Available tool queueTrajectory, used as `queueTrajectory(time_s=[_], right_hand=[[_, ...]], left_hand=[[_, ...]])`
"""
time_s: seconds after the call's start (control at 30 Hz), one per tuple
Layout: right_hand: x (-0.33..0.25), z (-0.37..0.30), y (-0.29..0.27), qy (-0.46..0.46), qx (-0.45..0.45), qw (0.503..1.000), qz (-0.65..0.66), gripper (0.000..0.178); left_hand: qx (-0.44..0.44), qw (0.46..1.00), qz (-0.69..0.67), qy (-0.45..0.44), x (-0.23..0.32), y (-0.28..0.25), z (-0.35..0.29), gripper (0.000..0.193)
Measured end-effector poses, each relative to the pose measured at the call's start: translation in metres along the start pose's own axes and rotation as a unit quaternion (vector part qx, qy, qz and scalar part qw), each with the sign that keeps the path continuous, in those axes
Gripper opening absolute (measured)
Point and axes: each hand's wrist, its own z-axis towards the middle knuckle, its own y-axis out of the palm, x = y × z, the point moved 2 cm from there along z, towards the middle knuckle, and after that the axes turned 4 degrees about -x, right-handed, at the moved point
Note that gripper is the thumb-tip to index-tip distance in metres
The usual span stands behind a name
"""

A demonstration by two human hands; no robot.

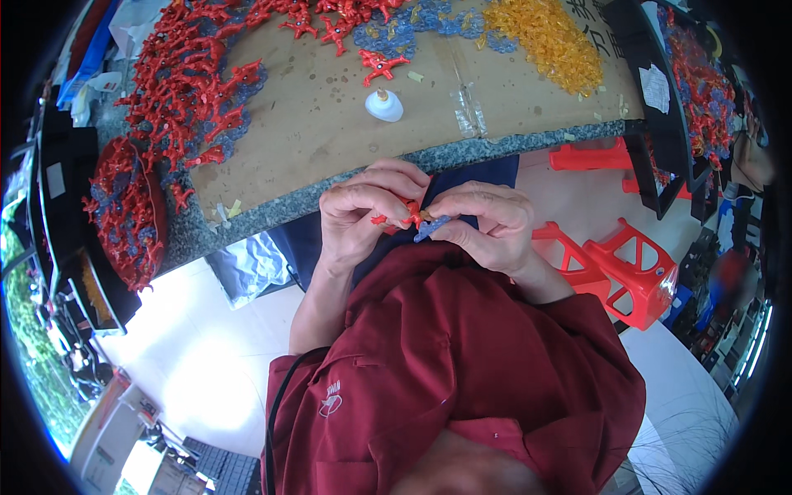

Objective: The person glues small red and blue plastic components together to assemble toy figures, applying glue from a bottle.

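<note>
Just off the table's near edge, my two hands meet in front of my body. In the fingers of my left hand (363, 206) is a small red plastic figure (411, 216), its limbs poking out past the fingertips. My right hand (487, 219) pinches a translucent blue plastic piece (431, 227) against the figure, with a bit of orange between them. Whether the pieces are joined cannot be seen. Straight ahead on the cardboard stands a white squeeze bottle (384, 105) with a pointed tip. A single red figure (382, 66) lies beyond it.
Red figures (177, 78) with blue parts heap along the table's left side. A red basin (124, 214) of them sits at the left corner. Blue pieces (421, 25) and an orange pile (549, 41) lie at the back. Red stools (631, 272) stand at right, below black trays (660, 107).
</note>
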Motion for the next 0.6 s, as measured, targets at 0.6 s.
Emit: queueTrajectory(time_s=[0.6], right_hand=[[0.033,-0.003,0.008,-0.001,-0.006,0.948,0.317,0.018]], left_hand=[[-0.002,0.97,0.227,-0.089,0.033,0.014,0.009,0.016]])
